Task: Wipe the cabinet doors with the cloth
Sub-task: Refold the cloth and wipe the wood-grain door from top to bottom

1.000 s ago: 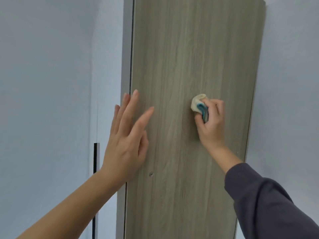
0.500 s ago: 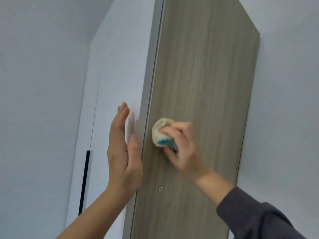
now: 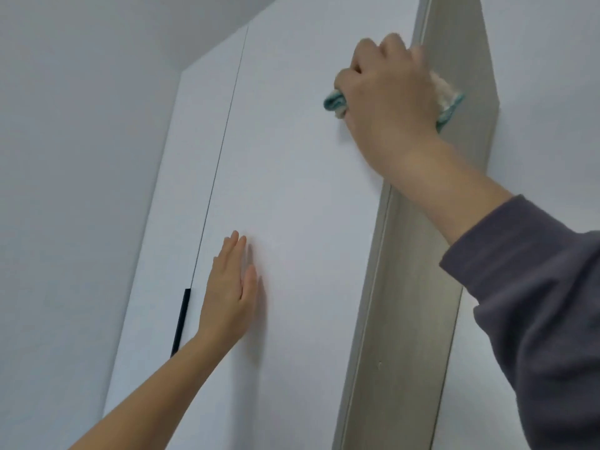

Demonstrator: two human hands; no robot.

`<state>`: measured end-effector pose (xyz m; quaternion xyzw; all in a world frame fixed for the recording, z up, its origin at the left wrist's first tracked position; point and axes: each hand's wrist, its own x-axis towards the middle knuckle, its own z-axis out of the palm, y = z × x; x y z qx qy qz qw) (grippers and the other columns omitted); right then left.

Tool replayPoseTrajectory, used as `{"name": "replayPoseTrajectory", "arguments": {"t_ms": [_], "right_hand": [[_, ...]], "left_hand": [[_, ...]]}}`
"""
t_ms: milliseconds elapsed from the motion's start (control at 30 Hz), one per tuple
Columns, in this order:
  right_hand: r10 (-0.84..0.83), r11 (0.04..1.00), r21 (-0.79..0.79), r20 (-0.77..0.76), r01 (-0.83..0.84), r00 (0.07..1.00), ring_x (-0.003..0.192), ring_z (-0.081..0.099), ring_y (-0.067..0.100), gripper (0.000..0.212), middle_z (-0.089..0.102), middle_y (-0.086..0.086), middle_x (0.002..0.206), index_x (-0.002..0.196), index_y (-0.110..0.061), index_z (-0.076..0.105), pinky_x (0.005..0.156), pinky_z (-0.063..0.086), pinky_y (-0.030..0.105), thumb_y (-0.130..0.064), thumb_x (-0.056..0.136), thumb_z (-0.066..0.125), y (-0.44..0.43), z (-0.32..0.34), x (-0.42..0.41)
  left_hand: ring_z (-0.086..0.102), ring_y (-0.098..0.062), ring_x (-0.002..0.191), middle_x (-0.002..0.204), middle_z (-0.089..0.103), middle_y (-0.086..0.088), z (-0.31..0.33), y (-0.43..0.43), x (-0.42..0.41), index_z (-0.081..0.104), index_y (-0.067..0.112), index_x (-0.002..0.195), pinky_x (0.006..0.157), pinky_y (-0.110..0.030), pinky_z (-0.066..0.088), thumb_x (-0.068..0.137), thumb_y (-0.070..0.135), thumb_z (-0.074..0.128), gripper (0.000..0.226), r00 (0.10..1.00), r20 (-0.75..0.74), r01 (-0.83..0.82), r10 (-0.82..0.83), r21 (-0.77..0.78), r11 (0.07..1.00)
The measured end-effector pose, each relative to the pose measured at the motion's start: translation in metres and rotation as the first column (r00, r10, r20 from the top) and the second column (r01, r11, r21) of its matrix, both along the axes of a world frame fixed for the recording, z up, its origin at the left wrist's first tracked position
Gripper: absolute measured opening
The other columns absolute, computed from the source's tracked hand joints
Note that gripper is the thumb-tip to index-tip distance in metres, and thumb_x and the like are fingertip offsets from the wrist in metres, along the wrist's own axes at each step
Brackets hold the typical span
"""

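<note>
Right grip (image 3: 389,102) is up high at the right edge of the white door (image 3: 292,190), fingers curled tight round a bunched cloth (image 3: 449,99), pressing it where the door meets the wood-grain side panel (image 3: 409,319). Cloth ends poke out on both sides of the fist. Left grip (image 3: 227,297) is flat, fingers straight, palm on the same door lower down, just right of the black handle (image 3: 181,319); it holds nothing. Cloth looks soft, light and floppy: best balled in the palm. Door looks stiff, smooth, probably slick, so it needs steady pressure.
</note>
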<state>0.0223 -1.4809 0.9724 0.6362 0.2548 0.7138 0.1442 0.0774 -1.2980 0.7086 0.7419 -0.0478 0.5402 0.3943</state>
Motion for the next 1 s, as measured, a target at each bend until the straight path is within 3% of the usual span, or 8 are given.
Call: {"name": "replayPoseTrajectory", "arguments": {"t_ms": [200, 367, 500, 633, 733, 833, 933, 1000], "right_hand": [[-0.154, 0.955, -0.246, 0.067, 0.166, 0.986, 0.062, 0.051, 0.028, 0.038, 0.054, 0.011, 0.07, 0.063, -0.007, 0.06, 0.055, 0.024, 0.034, -0.004, 0.074, 0.024, 0.058, -0.071, 0.012], [-0.261, 0.848, -0.502, -0.118, 0.169, 0.958, 0.064, 0.049, 0.024, 0.015, 0.055, 0.007, 0.074, 0.066, -0.013, 0.058, 0.055, 0.03, 0.035, -0.001, 0.067, 0.066, 0.104, -0.195, 0.049], [-0.295, 0.718, -0.686, -0.147, 0.118, 0.944, 0.072, 0.052, 0.023, 0.012, 0.059, 0.002, 0.084, 0.073, -0.017, 0.061, 0.061, 0.034, 0.035, -0.009, 0.078, 0.066, 0.121, -0.253, 0.055], [-0.171, 0.826, -0.543, 0.01, 0.149, 0.985, 0.07, 0.054, 0.024, 0.016, 0.058, 0.003, 0.079, 0.07, -0.018, 0.06, 0.057, 0.034, 0.033, -0.011, 0.083, 0.053, 0.15, -0.164, 0.066], [-0.284, 0.898, -0.279, 0.225, 0.341, 0.932, 0.067, 0.059, 0.027, 0.011, 0.061, 0.005, 0.077, 0.066, -0.017, 0.064, 0.051, 0.036, 0.03, -0.013, 0.073, 0.056, 0.176, -0.065, 0.075], [-0.381, 0.92, -0.06, 0.092, 0.387, 0.92, 0.064, 0.056, 0.03, 0.027, 0.058, 0.01, 0.076, 0.066, -0.012, 0.063, 0.048, 0.027, 0.027, 0.003, 0.049, 0.078, 0.187, -0.018, 0.08], [-0.347, 0.933, -0.105, -0.013, 0.344, 0.938, 0.068, 0.058, 0.034, 0.009, 0.06, 0.013, 0.081, 0.074, -0.008, 0.067, 0.049, 0.028, 0.029, -0.008, 0.065, 0.067, 0.207, -0.049, 0.086], [-0.293, 0.909, -0.341, -0.119, 0.239, 0.949, 0.073, 0.06, 0.033, 0.033, 0.062, 0.012, 0.088, 0.084, -0.011, 0.07, 0.05, 0.038, 0.032, -0.025, 0.079, 0.041, 0.211, -0.114, 0.096]], "left_hand": [[-0.015, 0.007, 0.144, 0.16, -0.009, 0.017, -0.05, 0.081, 0.022, 0.004, 0.019, 0.157, 0.122, -0.031, -0.001, 0.101, 0.032, 0.022, 0.061, 0.979, -0.196, -0.006, 0.051, 0.221, 0.975], [-0.014, -0.001, 0.147, 0.16, -0.013, 0.014, -0.082, 0.12, 0.04, -0.002, 0.019, 0.156, 0.121, -0.031, -0.001, 0.092, 0.038, 0.012, 0.069, 0.968, -0.246, 0.038, 0.043, 0.315, 0.948], [-0.006, -0.009, 0.15, 0.163, -0.007, 0.006, -0.098, 0.14, 0.05, 0.002, 0.014, 0.157, 0.121, -0.036, 0.007, 0.091, 0.032, 0.011, 0.069, 0.968, -0.237, 0.014, 0.088, 0.397, 0.918], [0.011, -0.02, 0.15, 0.163, 0.005, -0.001, -0.093, 0.159, 0.066, 0.012, 0.008, 0.156, 0.119, -0.041, 0.02, 0.089, 0.016, 0.025, 0.068, 0.967, -0.227, -0.007, 0.116, 0.431, 0.902], [0.016, -0.022, 0.15, 0.163, 0.01, -0.005, -0.084, 0.173, 0.079, 0.015, 0.006, 0.155, 0.118, -0.041, 0.024, 0.089, 0.016, 0.022, 0.067, 0.971, -0.198, -0.031, 0.135, 0.454, 0.891], [-0.003, -0.011, 0.151, 0.163, -0.005, 0.005, -0.072, 0.187, 0.089, 0.002, 0.014, 0.156, 0.121, -0.031, 0.005, 0.09, 0.022, 0.016, 0.068, 0.983, -0.162, -0.006, 0.087, 0.443, 0.897], [-0.007, -0.007, 0.15, 0.163, -0.006, 0.008, -0.053, 0.198, 0.097, 0.002, 0.018, 0.157, 0.121, -0.028, 0.0, 0.095, 0.029, 0.018, 0.064, 0.99, -0.136, 0.022, 0.039, 0.419, 0.907], [-0.002, -0.011, 0.151, 0.163, -0.002, 0.005, -0.042, 0.206, 0.106, 0.009, 0.017, 0.157, 0.121, -0.033, 0.007, 0.095, 0.034, 0.015, 0.064, 0.991, -0.128, 0.025, 0.029, 0.403, 0.915]]}}
